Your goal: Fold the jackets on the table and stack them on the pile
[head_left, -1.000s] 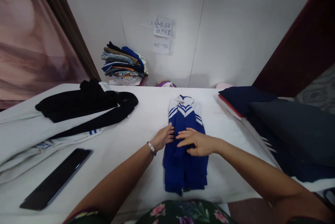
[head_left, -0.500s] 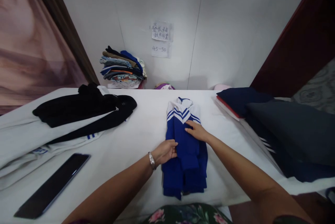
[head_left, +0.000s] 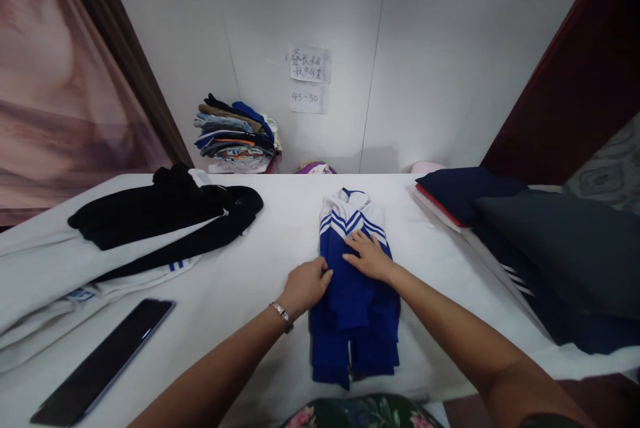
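A blue and white jacket [head_left: 350, 295] with striped shoulders lies in a narrow fold in front of me, its collar away from me. One sleeve runs down along the top of it, the cuff short of the hem. My left hand [head_left: 306, 285], with a bracelet at the wrist, is closed at the left edge of the jacket, thumb and fingers pinching the cloth. Spread over the upper right of the jacket, my right hand [head_left: 369, 256] presses on it with fingers stretched out below the stripes.
On the left lie a black garment [head_left: 145, 208], white clothes [head_left: 40, 281] under it, and a dark phone-like slab [head_left: 107, 361]. Folded dark clothes [head_left: 560, 241] are piled on the right. Behind the white table [head_left: 280, 215] stands a clothes stack [head_left: 237, 138] by the wall, below paper notes [head_left: 309, 81].
The top sleeve has shifted left towards the jacket's left edge. My left hand has moved slightly left and up with the edge; my right hand has slid a little left and flattened.
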